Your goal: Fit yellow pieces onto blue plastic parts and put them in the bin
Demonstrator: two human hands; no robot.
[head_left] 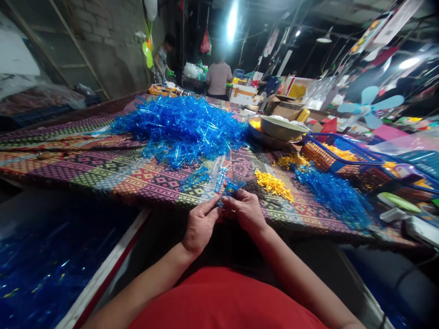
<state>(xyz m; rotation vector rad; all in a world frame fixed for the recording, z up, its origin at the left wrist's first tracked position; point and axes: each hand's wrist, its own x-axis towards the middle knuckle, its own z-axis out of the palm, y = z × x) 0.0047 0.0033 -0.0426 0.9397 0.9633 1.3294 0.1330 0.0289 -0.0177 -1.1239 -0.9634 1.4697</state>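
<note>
At the near table edge, my left hand [202,224] and my right hand [247,211] meet, thumbs and fingertips pinched together. Between them is a clear blue plastic piece [222,179], its long part pointing away from me; its exact kind is too small to make out. More blue plastic [234,185] lies just beyond my right fingers. Close to the right hand are a patch of small dark pieces [252,188] and a pile of small yellow plastic pieces [273,185]. A large heap of clear blue plastic parts [185,125] covers the middle of the table.
A patterned cloth [154,183] covers the table. On the right are another blue pile [334,196], a blue basket [343,151] of yellow pieces, metal bowls [281,129] and a fan [368,108]. Boxes of blue parts [51,260] stand below. Two people [219,77] are farther back.
</note>
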